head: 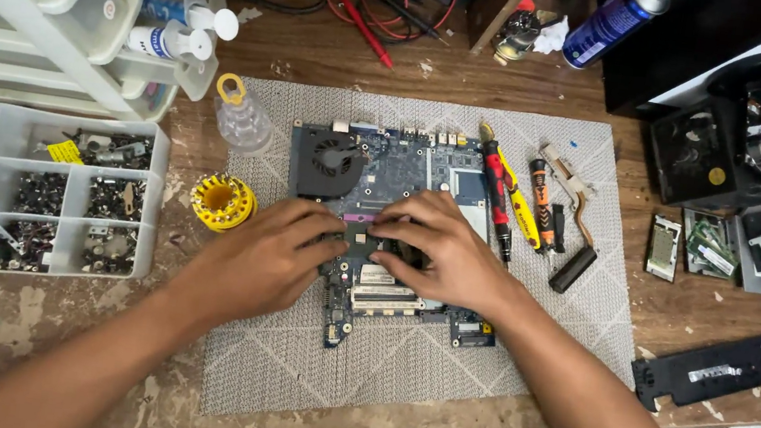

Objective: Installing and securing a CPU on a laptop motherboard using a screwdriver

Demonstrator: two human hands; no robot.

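Note:
A blue laptop motherboard with a black round fan lies on a grey woven mat. My left hand rests on the board's lower left middle, fingertips pressing a small part at its centre. My right hand lies on the board's right middle, fingertips meeting the left hand's over the same spot. What the fingers pinch is hidden. Red-and-black and yellow screwdrivers lie just right of the board.
A yellow round tool and a clear bottle sit left of the board. A compartment tray of small parts stands at the left. A copper heat pipe, memory cards, black laptop parts and a spray can lie to the right.

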